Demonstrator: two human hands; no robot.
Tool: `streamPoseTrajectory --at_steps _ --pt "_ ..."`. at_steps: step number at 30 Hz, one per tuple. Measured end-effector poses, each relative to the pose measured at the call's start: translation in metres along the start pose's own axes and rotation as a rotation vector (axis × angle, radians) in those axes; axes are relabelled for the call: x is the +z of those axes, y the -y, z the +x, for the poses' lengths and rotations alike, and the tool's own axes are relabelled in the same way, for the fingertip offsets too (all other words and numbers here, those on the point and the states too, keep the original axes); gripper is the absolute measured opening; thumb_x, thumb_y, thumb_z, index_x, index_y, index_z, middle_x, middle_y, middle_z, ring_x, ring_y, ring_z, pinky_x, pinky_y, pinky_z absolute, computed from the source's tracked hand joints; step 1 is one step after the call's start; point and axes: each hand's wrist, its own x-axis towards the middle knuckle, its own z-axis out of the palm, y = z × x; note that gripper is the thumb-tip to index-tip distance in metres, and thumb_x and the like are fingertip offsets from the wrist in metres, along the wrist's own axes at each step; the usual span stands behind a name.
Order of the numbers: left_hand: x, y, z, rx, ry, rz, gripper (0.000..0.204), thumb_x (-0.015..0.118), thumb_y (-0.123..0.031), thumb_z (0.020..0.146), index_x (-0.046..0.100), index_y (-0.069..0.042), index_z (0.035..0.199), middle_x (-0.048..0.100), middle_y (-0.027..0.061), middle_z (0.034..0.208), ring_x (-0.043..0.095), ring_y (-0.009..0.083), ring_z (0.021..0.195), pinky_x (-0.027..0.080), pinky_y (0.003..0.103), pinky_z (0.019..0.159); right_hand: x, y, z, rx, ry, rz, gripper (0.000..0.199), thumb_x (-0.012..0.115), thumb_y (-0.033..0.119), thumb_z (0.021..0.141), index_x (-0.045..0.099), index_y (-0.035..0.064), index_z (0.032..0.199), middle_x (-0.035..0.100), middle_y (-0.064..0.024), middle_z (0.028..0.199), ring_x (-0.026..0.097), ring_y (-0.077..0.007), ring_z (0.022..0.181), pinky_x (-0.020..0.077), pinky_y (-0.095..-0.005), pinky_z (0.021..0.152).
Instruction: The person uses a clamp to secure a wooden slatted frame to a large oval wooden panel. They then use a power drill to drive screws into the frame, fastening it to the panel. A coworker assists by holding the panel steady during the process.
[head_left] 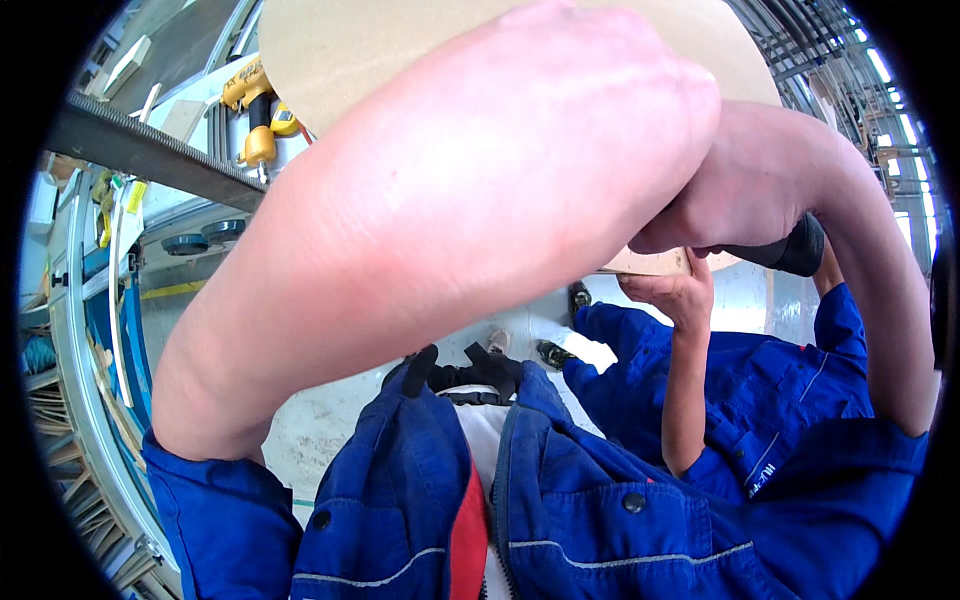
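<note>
My left forearm sweeps across the middle of the view, over a tan board [340, 50]. My left hand [610, 70] lies at the top with its back toward me; its fingers are hidden. Just below and to the right, my right hand [725, 205] curls closed, partly covered by my left arm. A dark, rounded object [795, 248] shows beside its fingers, its kind unclear. Another person's hand [685, 292] supports the board's near edge from below, close to my right hand.
A yellow and black power tool [258, 125] rests at the left, beside a long metal bar [160, 145]. Wood strips [75, 470] are stacked at lower left. The other person, in blue workwear [770, 385], is close on my right. Metal racks [830, 50] stand at upper right.
</note>
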Motion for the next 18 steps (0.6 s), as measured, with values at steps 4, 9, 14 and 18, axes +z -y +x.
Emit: streamPoseTrajectory --at_steps 4,9,14,18 --pt "0.000 0.001 0.002 0.000 -0.005 -0.004 0.031 0.086 -0.012 0.066 0.065 0.003 0.083 0.067 0.0230 0.079 0.069 0.0420 0.085 0.055 0.047 0.076 -0.002 0.002 -0.002 -0.005 -0.014 0.000 0.023 0.075 0.011 0.081 0.080 0.0013 0.102 0.076 -0.0165 0.102 0.074 -0.0311 0.097 0.0602 -0.0387 0.085" --pt "0.002 0.004 -0.004 0.000 -0.006 -0.014 0.031 0.086 -0.012 0.066 0.065 0.004 0.083 0.067 0.0231 0.079 0.069 0.0420 0.085 0.055 0.047 0.076 -0.002 0.003 -0.001 -0.012 -0.053 0.005 0.026 0.077 0.011 0.080 0.080 0.0028 0.104 0.076 -0.0175 0.105 0.073 -0.0327 0.102 0.0592 -0.0400 0.089" --pt "0.002 0.009 -0.009 -0.005 -0.010 -0.024 0.031 0.085 -0.012 0.066 0.065 0.004 0.084 0.067 0.0232 0.079 0.069 0.0420 0.085 0.055 0.047 0.076 0.003 -0.011 -0.002 -0.053 -0.114 0.076 0.028 0.078 0.012 0.077 0.081 0.0029 0.104 0.076 -0.0177 0.102 0.074 -0.0332 0.097 0.0589 -0.0401 0.088" --pt "0.002 0.006 -0.005 0.005 -0.009 -0.019 0.030 0.085 -0.011 0.066 0.065 0.004 0.084 0.067 0.0232 0.079 0.069 0.0421 0.085 0.055 0.047 0.076 0.068 -0.042 0.023 0.110 -0.299 0.354 0.048 0.068 0.026 0.088 0.058 0.0010 0.128 0.062 -0.0176 0.127 0.064 -0.0333 0.116 0.0554 -0.0413 0.097"
